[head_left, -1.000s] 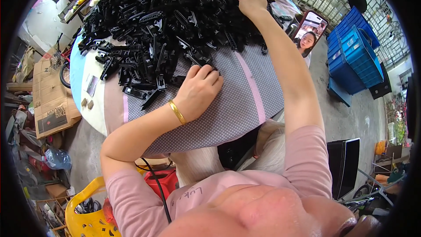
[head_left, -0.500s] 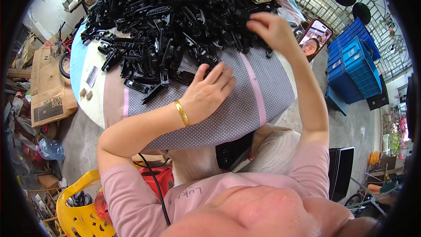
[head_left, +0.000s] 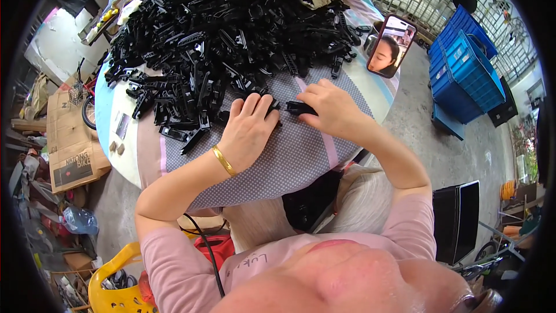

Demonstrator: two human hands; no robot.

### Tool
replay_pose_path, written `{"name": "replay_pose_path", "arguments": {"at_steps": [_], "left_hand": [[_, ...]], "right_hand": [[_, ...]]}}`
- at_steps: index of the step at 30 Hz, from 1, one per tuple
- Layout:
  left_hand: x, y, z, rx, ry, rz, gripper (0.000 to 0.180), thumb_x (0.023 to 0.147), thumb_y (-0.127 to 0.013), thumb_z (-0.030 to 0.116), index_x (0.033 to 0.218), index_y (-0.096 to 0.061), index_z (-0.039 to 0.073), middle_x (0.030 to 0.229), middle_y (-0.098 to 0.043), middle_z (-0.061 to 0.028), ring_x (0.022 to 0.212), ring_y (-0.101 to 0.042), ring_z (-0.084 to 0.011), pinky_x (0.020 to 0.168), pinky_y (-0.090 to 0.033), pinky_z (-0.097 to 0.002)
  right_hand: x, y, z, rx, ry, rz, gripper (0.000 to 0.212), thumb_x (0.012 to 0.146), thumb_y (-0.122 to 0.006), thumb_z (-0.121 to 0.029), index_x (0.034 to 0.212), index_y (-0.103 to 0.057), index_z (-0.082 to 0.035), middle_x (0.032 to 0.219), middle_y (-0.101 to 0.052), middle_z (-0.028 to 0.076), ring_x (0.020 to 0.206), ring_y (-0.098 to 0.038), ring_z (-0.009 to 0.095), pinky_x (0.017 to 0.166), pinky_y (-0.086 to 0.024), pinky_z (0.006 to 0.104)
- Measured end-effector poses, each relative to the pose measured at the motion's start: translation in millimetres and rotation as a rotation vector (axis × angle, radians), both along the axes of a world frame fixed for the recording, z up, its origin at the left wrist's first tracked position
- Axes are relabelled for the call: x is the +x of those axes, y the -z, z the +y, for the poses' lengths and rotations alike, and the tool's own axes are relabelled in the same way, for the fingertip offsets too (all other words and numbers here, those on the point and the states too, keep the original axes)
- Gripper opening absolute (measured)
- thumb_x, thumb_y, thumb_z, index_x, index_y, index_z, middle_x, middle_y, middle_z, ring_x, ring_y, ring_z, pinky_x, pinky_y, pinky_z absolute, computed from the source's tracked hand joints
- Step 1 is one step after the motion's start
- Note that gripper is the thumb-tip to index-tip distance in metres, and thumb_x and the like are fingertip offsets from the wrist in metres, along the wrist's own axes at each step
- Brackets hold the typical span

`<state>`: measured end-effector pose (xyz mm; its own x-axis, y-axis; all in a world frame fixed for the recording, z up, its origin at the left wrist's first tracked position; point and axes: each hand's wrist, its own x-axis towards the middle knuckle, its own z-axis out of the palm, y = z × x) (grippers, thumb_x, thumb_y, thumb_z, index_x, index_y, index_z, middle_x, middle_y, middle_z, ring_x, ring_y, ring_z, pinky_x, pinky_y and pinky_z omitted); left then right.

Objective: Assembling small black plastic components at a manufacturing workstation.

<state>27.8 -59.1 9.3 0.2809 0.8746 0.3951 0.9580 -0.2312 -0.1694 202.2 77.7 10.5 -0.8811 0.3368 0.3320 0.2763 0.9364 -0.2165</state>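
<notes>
A large heap of black plastic parts [head_left: 191, 40], many long and narrow with clip-like shapes, covers the far side of the table. My right hand [head_left: 337, 111] pinches one black plastic part [head_left: 299, 108] between thumb and fingers, just off the heap's near edge. Close to its left, my left hand [head_left: 248, 130], with a gold bangle on the wrist, curls its fingers over another black part [head_left: 275, 106]. Most of that piece is hidden under the fingers. A small gap separates the two hands.
The round table's grey dotted cloth [head_left: 272, 168] shows in front of me. A phone [head_left: 392, 45] with a person on its screen stands at the right edge. Blue crates [head_left: 466, 78] are on the floor to the right; a cardboard box [head_left: 75, 139] stands left.
My right hand has come back from the heap's right side toward my left hand, bringing a black plastic part. My left hand stays at the heap's near edge. The view has shifted slightly.
</notes>
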Motion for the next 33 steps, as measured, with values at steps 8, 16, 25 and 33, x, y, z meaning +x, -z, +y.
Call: {"name": "replay_pose_path", "arguments": {"at_steps": [8,16,25,33], "left_hand": [[-11,-10,5,0.105,0.130,-0.542,0.026,0.067,-0.062,0.001,0.092,-0.057,0.003,0.093,-0.059,-0.0071,0.088,-0.055,-0.0255,0.079,-0.046,-0.0359],[-29,-26,21,-0.032,-0.018,-1.782,0.024,0.091,-0.048,0.006,0.113,-0.042,-0.002,0.097,-0.062,-0.0138,0.090,-0.062,-0.0179,0.077,-0.055,-0.0293],[-29,-17,20,-0.244,-0.003,-2.085,0.026,0.091,-0.047,0.004,0.116,-0.049,-0.003,0.108,-0.059,-0.0148,0.095,-0.061,-0.0183,0.085,-0.052,-0.0298],[-22,-12,15,-0.451,0.086,-2.126,0.027,0.092,-0.052,0.014,0.114,-0.051,-0.002,0.100,-0.061,-0.0096,0.089,-0.063,-0.0174,0.078,-0.054,-0.0294]], "right_hand": [[-11,-1,4,-0.177,-0.033,0.330,0.035,0.069,-0.065,-0.010,0.103,-0.058,-0.003,0.087,-0.060,0.011,0.066,-0.059,0.022,0.061,-0.049,0.0297],[2,-15,18,-0.544,-0.025,0.115,0.028,0.069,-0.066,-0.008,0.096,-0.060,-0.001,0.083,-0.061,0.005,0.075,-0.058,0.011,0.065,-0.048,0.0248],[-6,-27,-2,-0.528,0.038,0.304,0.031,0.073,-0.063,0.000,0.103,-0.060,0.001,0.096,-0.061,0.006,0.088,-0.060,0.015,0.077,-0.047,0.0265],[-24,-19,-25,-0.372,-0.285,0.477,0.037,0.067,-0.068,0.004,0.103,-0.059,-0.002,0.109,-0.057,0.012,0.095,-0.060,0.027,0.080,-0.048,0.0312]]}}
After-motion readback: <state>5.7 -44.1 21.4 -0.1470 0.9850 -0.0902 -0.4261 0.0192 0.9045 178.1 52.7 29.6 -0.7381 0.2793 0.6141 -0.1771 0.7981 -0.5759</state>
